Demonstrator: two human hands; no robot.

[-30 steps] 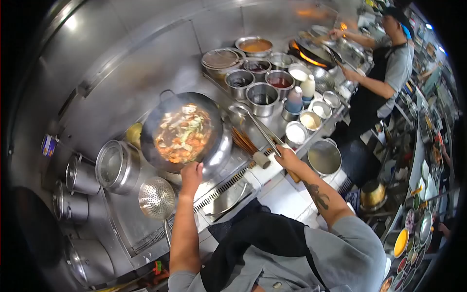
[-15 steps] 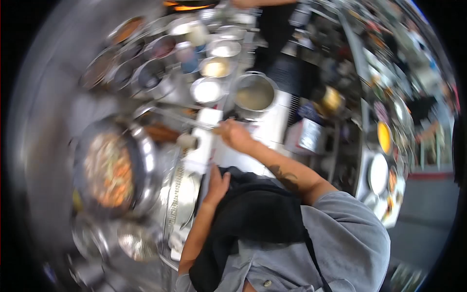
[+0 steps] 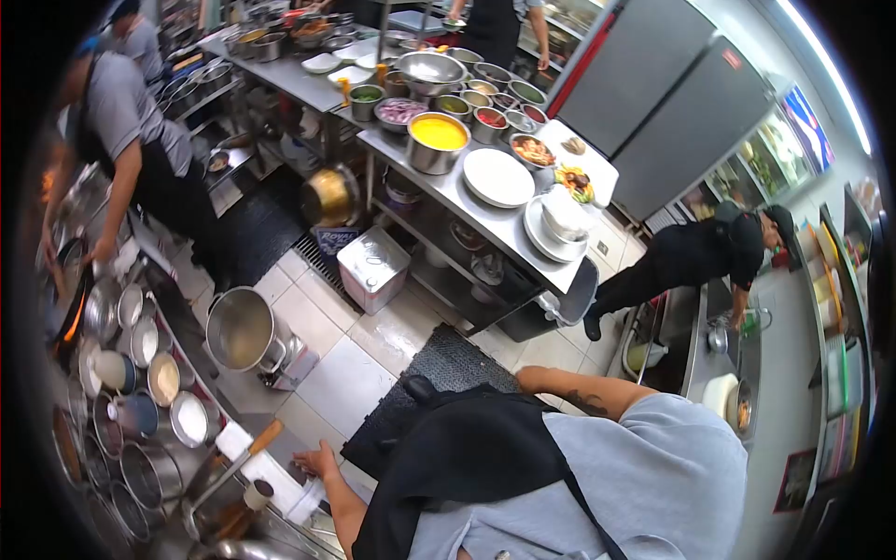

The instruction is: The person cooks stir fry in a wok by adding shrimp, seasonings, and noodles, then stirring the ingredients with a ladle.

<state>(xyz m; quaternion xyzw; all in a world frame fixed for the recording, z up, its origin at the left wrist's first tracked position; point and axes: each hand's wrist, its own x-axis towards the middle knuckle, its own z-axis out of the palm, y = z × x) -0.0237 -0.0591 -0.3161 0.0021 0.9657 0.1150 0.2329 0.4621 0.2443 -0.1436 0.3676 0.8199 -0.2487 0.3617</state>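
My left hand (image 3: 317, 459) is at the edge of the stove counter at the lower left, its fingers apart and nothing in them. Just to its left lies a ladle (image 3: 217, 487) with a wooden handle, untouched by either hand. A brush-like tool (image 3: 250, 499) with a pale, thick end rests beside the ladle. My right hand (image 3: 534, 378) is low near the black apron (image 3: 476, 457), over the floor side; its fingers cannot be made out. A large pot (image 3: 245, 329) of cloudy liquid stands ahead of my left hand.
A steel prep table (image 3: 439, 201) carries plates (image 3: 499, 177), a pot of yellow liquid (image 3: 438, 142) and bowls. One co-worker (image 3: 154, 159) stands at the left stove, another (image 3: 686, 261) at the right sink. A square tin (image 3: 373, 269) and black mat (image 3: 429, 392) are on the floor.
The view has swung right, from the stove to the prep table. My right hand has let go of the ladle. The wok of food is out of view. My left hand has left the wok's side.
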